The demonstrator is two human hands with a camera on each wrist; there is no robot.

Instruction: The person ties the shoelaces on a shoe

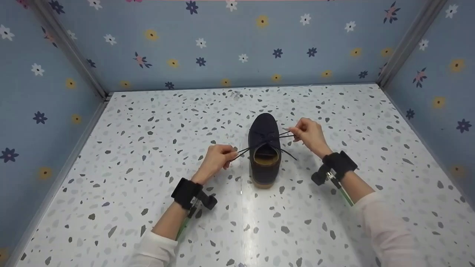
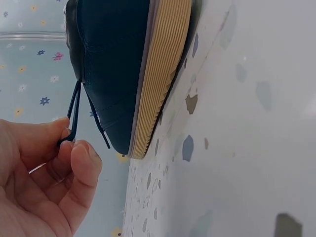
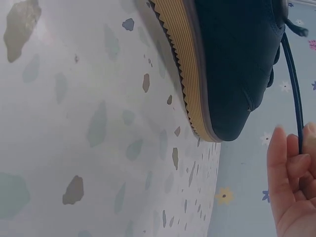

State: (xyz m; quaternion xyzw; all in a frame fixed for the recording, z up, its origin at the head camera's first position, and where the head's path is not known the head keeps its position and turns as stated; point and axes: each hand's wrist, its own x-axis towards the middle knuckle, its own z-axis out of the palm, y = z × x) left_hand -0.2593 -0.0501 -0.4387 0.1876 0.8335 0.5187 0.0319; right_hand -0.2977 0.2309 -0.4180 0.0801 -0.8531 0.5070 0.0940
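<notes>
A dark navy lace-up shoe [image 1: 264, 172] stands upright on the speckled surface, toe pointing away from me. To its left, my left hand [image 1: 217, 159] pinches a doubled dark shoelace [image 1: 243, 150] between thumb and fingers. The left wrist view shows this lace bent into a loop at the fingertips, with a loose end [image 2: 98, 123] hanging beside it. My right hand [image 1: 311, 136], on the shoe's other side, pinches the shoelace [image 3: 295, 89] there, drawn out sideways. Another loose lace end [image 1: 288, 153] sticks out below that hand. The crossing over the tongue is too small to make out.
The white terrazzo-patterned surface [image 1: 148, 167] spreads around the shoe. Blue flowered panels [image 1: 237, 44] enclose it at the back and both sides, joined by grey corner posts [image 1: 70, 48]. Each wrist wears a black strap [image 1: 187, 194] with a small camera.
</notes>
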